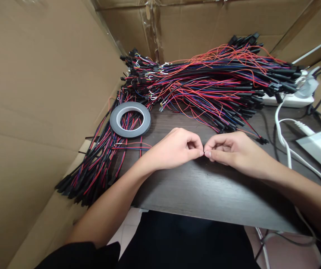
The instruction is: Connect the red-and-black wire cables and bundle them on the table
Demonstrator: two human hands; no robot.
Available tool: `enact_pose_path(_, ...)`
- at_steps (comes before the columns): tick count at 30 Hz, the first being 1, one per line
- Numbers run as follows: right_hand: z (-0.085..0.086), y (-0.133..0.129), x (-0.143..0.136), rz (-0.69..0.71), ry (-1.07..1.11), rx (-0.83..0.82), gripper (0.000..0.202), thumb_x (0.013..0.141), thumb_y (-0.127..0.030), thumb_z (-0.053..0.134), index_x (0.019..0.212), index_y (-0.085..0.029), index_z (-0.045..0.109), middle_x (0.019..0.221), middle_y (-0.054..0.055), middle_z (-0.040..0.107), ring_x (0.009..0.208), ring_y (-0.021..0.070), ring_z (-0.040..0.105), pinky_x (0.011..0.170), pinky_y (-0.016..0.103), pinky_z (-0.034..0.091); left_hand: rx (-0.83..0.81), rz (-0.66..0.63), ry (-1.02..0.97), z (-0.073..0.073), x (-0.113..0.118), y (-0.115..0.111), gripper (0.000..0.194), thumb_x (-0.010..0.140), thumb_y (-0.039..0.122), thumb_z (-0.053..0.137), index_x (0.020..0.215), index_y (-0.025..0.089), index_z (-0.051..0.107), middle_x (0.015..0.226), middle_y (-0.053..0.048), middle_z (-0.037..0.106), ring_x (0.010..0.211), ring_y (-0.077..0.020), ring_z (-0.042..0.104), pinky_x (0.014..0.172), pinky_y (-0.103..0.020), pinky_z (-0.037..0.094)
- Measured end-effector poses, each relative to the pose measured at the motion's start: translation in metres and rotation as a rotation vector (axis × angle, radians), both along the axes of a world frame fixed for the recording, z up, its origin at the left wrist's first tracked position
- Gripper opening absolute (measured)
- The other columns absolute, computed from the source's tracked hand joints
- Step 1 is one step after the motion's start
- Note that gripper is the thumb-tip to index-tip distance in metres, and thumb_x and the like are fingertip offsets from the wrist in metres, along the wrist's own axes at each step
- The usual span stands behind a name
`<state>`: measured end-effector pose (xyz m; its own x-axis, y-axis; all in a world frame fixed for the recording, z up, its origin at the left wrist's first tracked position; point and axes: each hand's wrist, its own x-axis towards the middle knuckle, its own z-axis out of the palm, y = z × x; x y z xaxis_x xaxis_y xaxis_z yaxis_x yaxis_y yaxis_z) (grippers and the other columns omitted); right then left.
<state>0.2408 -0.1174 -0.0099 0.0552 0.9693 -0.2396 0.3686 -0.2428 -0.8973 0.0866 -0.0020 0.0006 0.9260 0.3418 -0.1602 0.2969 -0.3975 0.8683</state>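
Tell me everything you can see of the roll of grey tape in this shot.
The roll of grey tape is a broad, smooth ring around a paler, whitish core with a wide open hole. It lies on its flat side, left of the person's left hand and apart from it. Red, blue and black wires show through the hole and around the rim, and it appears to rest on some of them. No loose tape end can be made out.

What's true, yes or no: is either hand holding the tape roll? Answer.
No, the tape roll lies on wires, apart from the left hand and right hand.
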Motion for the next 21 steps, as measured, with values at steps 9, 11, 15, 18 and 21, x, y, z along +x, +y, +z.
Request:
enact_pose_path(9, 0.006, 0.002, 0.007, 0.117, -0.021, -0.008, 0.017, 0.077, -0.030, 0.060, 0.072, -0.016, 0.067, 0.062, 0.003, 0.065, 0.055, 0.0126, 0.056, 0.052, 0.024, 0.043, -0.020, -0.019, 0.064, 0.000, 0.000, -0.001, 0.014, 0.079, 0.007, 0.053, 0.071, 0.012, 0.064, 0.058, 0.002, 0.061, 0.048, -0.0067, 0.050, 0.052, -0.020, 0.036)
enact_pose_path(11, 0.007, 0.002, 0.012, 0.146, -0.024, -0.035, 0.017, 0.077, -0.032, 0.062, 0.071, -0.016, 0.067, 0.062, 0.002, 0.066, 0.057, 0.0128, 0.057, 0.055, 0.024, 0.044, -0.006, -0.008, 0.051, 0.000, -0.001, 0.000, 0.014, 0.077, 0.005, 0.053, 0.070, 0.012, 0.064, 0.058, 0.002, 0.060, 0.050, -0.0067, 0.049, 0.053, -0.020, 0.036)
enact_pose_path(15, 0.007, 0.002, 0.021, 0.153, 0.037, -0.097, 0.018, 0.076, -0.033, 0.063, 0.070, -0.017, 0.067, 0.062, 0.001, 0.065, 0.056, 0.0125, 0.057, 0.054, 0.024, 0.045, 0.011, 0.027, 0.023, 0.001, -0.001, 0.003, 0.014, 0.075, 0.004, 0.056, 0.066, 0.011, 0.064, 0.055, 0.003, 0.056, 0.052, -0.0067, 0.046, 0.055, -0.020, 0.036)
enact_pose_path(18, 0.005, 0.002, 0.028, 0.161, 0.083, -0.148, 0.017, 0.075, -0.034, 0.065, 0.070, -0.018, 0.067, 0.062, 0.002, 0.066, 0.056, 0.0130, 0.058, 0.055, 0.026, 0.046, 0.010, 0.044, 0.024, 0.001, -0.002, 0.004, 0.014, 0.076, 0.005, 0.057, 0.066, 0.011, 0.063, 0.054, 0.004, 0.054, 0.051, -0.0064, 0.046, 0.056, -0.020, 0.037)
enact_pose_path(21, 0.003, 0.001, 0.034, 0.164, 0.142, -0.174, 0.016, 0.074, -0.033, 0.067, 0.074, -0.017, 0.067, 0.065, 0.002, 0.068, 0.060, 0.0140, 0.060, 0.058, 0.027, 0.048, 0.004, 0.037, 0.029, 0.001, -0.003, 0.006, 0.014, 0.077, 0.005, 0.057, 0.066, 0.011, 0.063, 0.055, 0.004, 0.055, 0.052, -0.0063, 0.046, 0.057, -0.020, 0.037)
